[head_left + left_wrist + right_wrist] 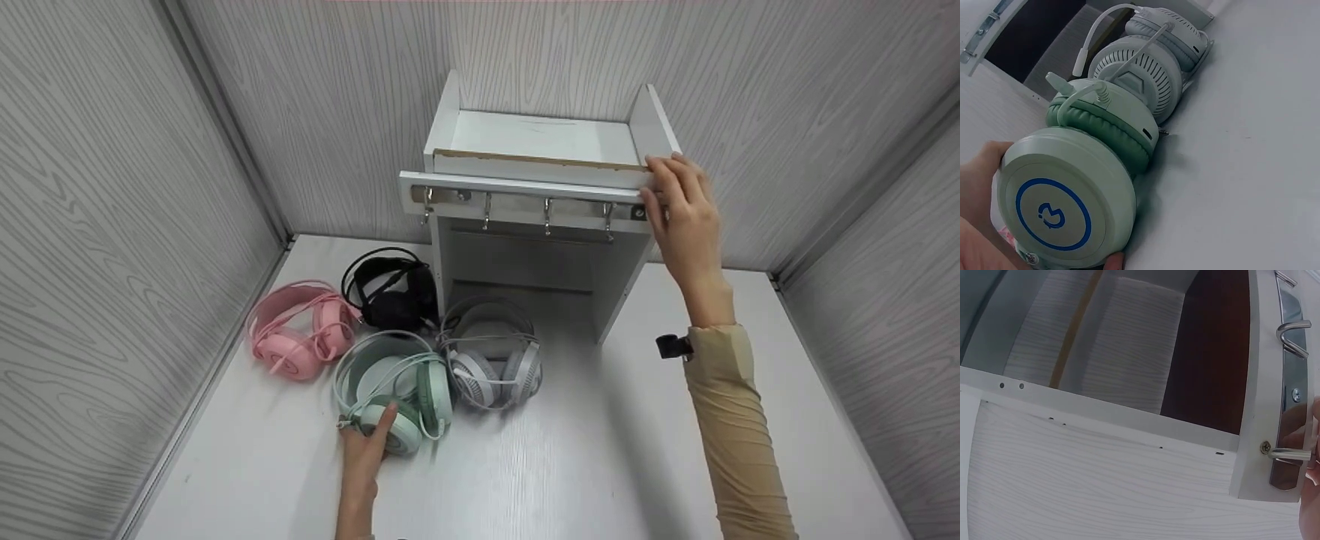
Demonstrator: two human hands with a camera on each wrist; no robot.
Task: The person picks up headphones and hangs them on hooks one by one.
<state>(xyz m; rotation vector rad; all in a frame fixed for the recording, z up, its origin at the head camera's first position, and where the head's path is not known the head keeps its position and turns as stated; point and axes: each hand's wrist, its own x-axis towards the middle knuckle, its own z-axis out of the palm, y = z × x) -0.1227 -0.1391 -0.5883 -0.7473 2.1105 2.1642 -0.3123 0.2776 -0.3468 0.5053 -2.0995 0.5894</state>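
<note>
In the head view, my left hand point(364, 456) grips the near ear cup of a mint-green headset point(434, 397) lying on the table. The left wrist view has that cup point(1067, 197) up close, with a blue ring logo and fingers round its edge. A grey-white headset point(474, 379) lies just to its right. My right hand point(684, 214) pinches the right end of a white hook rail point(517, 184) on the front of a small white cabinet point(622, 289). Metal hooks point(1292, 454) along the rail hold nothing. Part of the right hand is cut off in the right wrist view.
Behind the green headset lie a pink headset point(291, 352) and a black headset point(394, 306), the latter against the cabinet's left side. The white table point(540, 472) is enclosed by wood-grain walls point(97, 225). An upper tray point(540, 135) tops the cabinet.
</note>
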